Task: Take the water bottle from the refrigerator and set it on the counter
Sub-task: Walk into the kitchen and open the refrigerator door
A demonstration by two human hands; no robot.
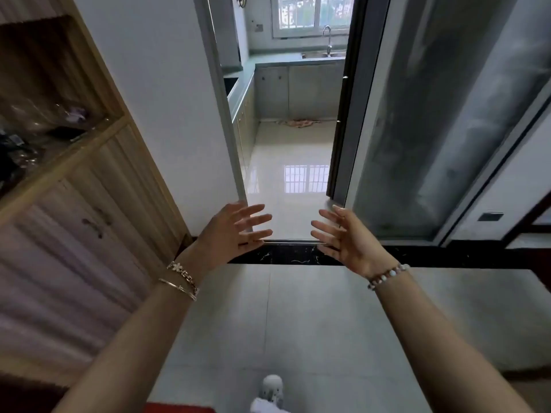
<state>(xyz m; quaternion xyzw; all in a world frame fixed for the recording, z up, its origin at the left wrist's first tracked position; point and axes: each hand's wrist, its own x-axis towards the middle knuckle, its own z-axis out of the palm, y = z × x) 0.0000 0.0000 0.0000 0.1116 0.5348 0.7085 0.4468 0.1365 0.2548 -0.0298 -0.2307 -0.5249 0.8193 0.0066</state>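
Note:
My left hand [235, 234] and my right hand [343, 236] are both raised in front of me at the kitchen doorway, palms facing each other, fingers spread, holding nothing. Through the doorway a green counter [243, 81] runs along the left wall and across the back under the window. No water bottle and no refrigerator are in view.
A wooden cabinet [74, 204] with an open shelf of clutter stands at my left. A frosted sliding glass door [432, 129] is at the right. A black threshold [292, 254] crosses the doorway. A sink with faucet [326, 40] is at the back; a cloth [299, 123] lies on the floor.

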